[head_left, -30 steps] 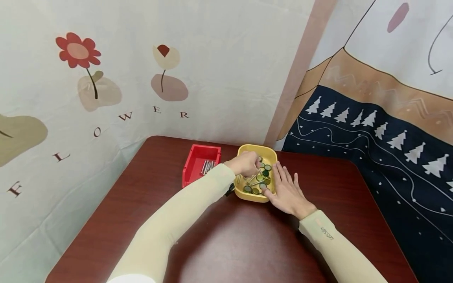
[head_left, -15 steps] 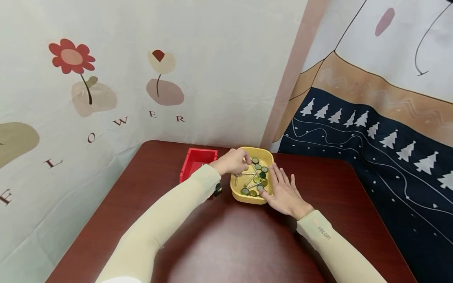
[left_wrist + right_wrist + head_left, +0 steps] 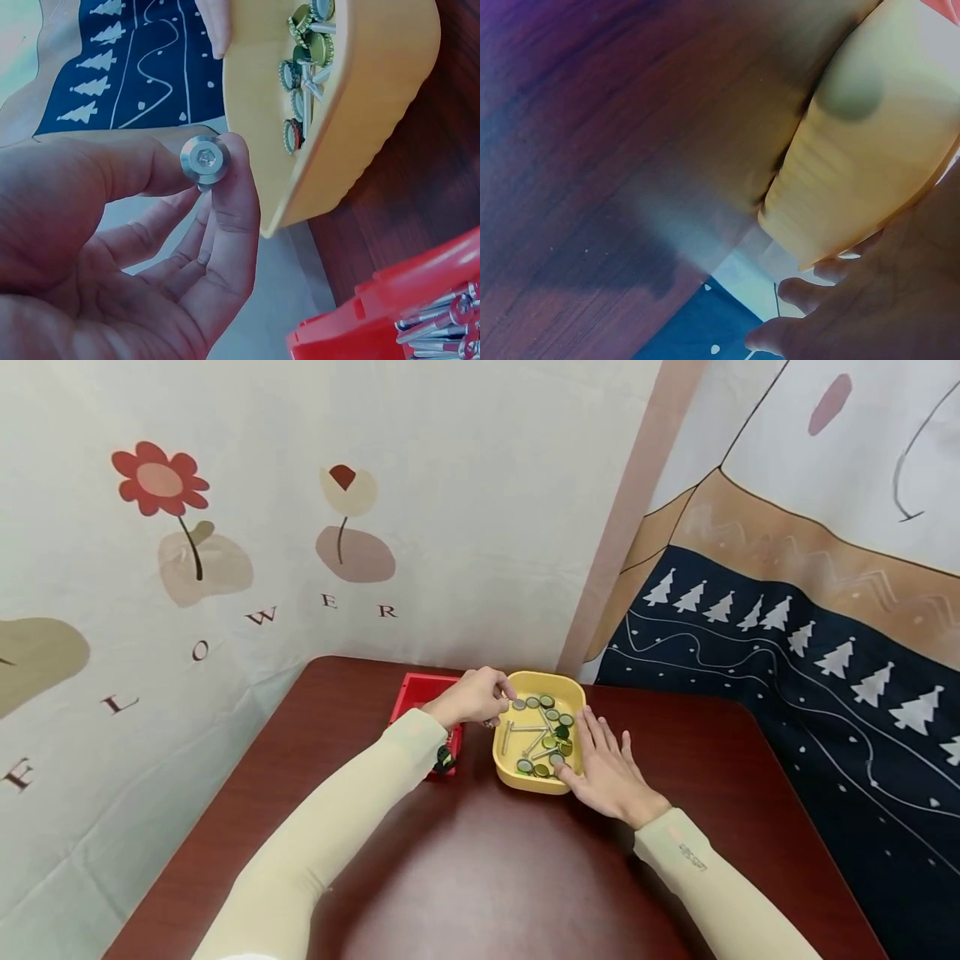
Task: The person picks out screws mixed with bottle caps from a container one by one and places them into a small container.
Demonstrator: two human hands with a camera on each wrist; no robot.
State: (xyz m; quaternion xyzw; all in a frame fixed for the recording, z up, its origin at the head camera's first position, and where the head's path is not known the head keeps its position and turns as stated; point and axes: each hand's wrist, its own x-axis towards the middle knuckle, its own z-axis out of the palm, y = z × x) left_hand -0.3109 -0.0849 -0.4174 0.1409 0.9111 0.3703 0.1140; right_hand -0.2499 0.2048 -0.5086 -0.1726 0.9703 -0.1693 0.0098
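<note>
My left hand (image 3: 472,697) is between the two containers in the head view, near the left rim of the yellow tray (image 3: 531,785). Thumb and index finger pinch a silver hex-socket bolt (image 3: 205,159), its head facing the left wrist camera. Several bottle caps (image 3: 542,771) and several loose bolts (image 3: 528,728) lie mixed in the tray. My right hand (image 3: 611,777) rests on the tray's right rim with straight fingers, the thumb near the front corner. Partly behind my left forearm is a red bin (image 3: 422,682); the left wrist view shows several bolts (image 3: 442,330) inside it.
Both containers stand near the back edge of a dark red-brown table (image 3: 487,877). A pale printed cloth (image 3: 465,510) hangs behind, and a navy cloth with white trees (image 3: 750,635) hangs at the right.
My left hand has lifted out of the yellow tray and moved left toward the red bin, carrying a bolt. My right hand has stayed on the tray's rim.
</note>
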